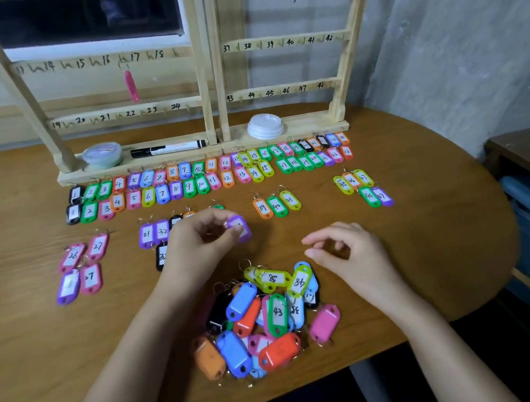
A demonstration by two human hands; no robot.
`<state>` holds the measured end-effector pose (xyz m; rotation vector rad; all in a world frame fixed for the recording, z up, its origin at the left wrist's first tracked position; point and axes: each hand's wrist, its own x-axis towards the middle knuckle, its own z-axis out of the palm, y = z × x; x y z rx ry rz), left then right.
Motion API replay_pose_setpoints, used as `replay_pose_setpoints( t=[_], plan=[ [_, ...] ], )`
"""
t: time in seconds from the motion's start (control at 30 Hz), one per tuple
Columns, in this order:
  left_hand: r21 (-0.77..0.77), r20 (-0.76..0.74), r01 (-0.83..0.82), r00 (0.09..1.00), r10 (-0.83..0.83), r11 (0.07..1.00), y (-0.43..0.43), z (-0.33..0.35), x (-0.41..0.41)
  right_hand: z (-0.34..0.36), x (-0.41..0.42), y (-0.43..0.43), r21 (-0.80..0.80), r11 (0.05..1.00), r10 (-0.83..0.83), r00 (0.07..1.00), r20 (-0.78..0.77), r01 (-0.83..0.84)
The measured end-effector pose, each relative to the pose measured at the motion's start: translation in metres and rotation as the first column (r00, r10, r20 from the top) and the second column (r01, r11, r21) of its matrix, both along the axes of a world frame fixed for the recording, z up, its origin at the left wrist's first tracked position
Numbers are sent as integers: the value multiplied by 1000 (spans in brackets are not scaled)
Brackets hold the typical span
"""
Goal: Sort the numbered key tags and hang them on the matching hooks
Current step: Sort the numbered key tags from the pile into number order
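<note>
My left hand (pixel 196 240) pinches a purple key tag (pixel 239 227) just above the table, its number hidden by motion blur. My right hand (pixel 347 250) hovers to the right with fingers loosely curled and holds nothing. A heap of unsorted tags (pixel 262 322) lies between my forearms near the front edge. Two long rows of sorted tags (pixel 206 176) run along the base of the wooden hook racks (pixel 206 73). Smaller groups lie at the left (pixel 80 269), behind my left hand (pixel 155 234), in the middle (pixel 277 204) and at the right (pixel 363 188). One pink tag (pixel 131 85) hangs near hook 17.
A black marker (pixel 169 148), a small round tub (pixel 102 154) and a white lid (pixel 264 126) sit on the rack base. The brown table (pixel 431 246) curves away at the right, with a concrete wall and a blue item on shelving beyond it.
</note>
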<state>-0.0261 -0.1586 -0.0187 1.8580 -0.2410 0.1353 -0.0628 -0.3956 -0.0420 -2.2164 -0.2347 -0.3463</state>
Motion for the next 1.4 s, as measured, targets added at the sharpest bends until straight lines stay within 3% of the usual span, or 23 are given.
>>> replay_pose_setpoints(
  t=[0.2,0.4,0.57,0.87,1.0,1.07,1.23,1.4],
  plan=[
    [-41,-32,-1,1000,0,999,0,0,0,3,-13,1,-187,961,175,972,-154,-203],
    [-49,-39,-13,999,11,999,3,-1,1,13,-9,3,-293,924,186,958,-219,-247],
    [-44,-53,-17,998,14,999,4,-1,1,17,-6,3,-206,961,149,973,-174,-184],
    [-40,-37,7,999,-8,999,2,-4,3,11,3,-14,175,984,4,988,-154,23],
    [-9,-22,9,1000,-9,1000,2,-6,6,14,13,-33,177,975,-113,987,-119,133],
    [-3,-27,6,1000,-6,1000,2,-8,6,13,18,-43,123,970,-200,977,-75,208],
    [-7,-46,12,999,-12,1000,2,-8,6,0,25,-62,-317,885,-329,940,90,340],
    [-10,-63,17,998,-17,1000,1,-7,4,-9,26,-69,-393,853,-346,936,70,345]
  ],
)
